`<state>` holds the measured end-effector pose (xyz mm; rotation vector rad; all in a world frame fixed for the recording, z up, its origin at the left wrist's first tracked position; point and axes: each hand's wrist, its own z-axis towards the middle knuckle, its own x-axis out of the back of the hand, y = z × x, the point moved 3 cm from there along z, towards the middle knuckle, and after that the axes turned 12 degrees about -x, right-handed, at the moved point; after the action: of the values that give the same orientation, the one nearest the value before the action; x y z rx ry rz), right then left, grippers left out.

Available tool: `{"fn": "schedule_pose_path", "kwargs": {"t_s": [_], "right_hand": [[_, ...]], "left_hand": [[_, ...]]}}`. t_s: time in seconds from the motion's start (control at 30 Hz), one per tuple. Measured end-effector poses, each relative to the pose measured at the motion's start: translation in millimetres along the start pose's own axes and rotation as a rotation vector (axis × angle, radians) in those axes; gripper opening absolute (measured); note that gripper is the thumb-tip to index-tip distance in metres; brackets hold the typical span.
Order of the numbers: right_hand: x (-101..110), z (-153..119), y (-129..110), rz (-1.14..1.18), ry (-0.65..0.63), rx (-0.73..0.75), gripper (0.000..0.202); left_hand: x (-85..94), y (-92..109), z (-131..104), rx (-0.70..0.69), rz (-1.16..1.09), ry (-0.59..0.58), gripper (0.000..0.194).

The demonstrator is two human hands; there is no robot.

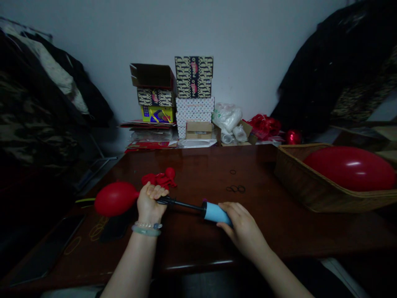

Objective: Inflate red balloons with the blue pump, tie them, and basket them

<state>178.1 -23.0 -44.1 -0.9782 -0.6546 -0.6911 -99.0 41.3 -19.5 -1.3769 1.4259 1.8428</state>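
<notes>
Head view: shows a red balloon (115, 199), partly swollen, just left of the left grip (151, 203), with its neck (137, 195) clenched inside, probably to stop air leaking at the pump (187, 205), join hidden from sight. Grasps the pump's black end there, and wraps the right grip (242, 224) around its blue barrel (215, 213), apparently to work both halves along one line. Has limp balloons (159, 179) just beyond the left grip, seemingly for easy reach, and yellowish bands (97, 231) to its left, near a dark slab (48, 250). Has black bands (236, 189) on the worktop (260, 236) beyond the right grip. Farther right of that grip, shows a basket (294, 184), perhaps to stop the large balloon (350, 167) inside from rolling.
</notes>
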Motion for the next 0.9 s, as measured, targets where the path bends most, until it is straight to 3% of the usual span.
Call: {"fn": "schedule_pose_path", "kwargs": {"t_s": [0.27,0.7,0.9], "right_hand": [[-1,-1,-3,-0.002,-0.003,0.013,0.044],[-13,-11,-21,0.055,-0.021,-0.011,0.038],[-12,-8,-21,0.055,-0.044,-0.052,0.042]], "left_hand": [[-7.9,-6,-6,-0.001,0.005,-0.018,0.041],[-20.1,-55,-38,0.145,0.027,0.008,0.043],[-23.5,-57,-39,0.125,0.028,0.022,0.044]]}}
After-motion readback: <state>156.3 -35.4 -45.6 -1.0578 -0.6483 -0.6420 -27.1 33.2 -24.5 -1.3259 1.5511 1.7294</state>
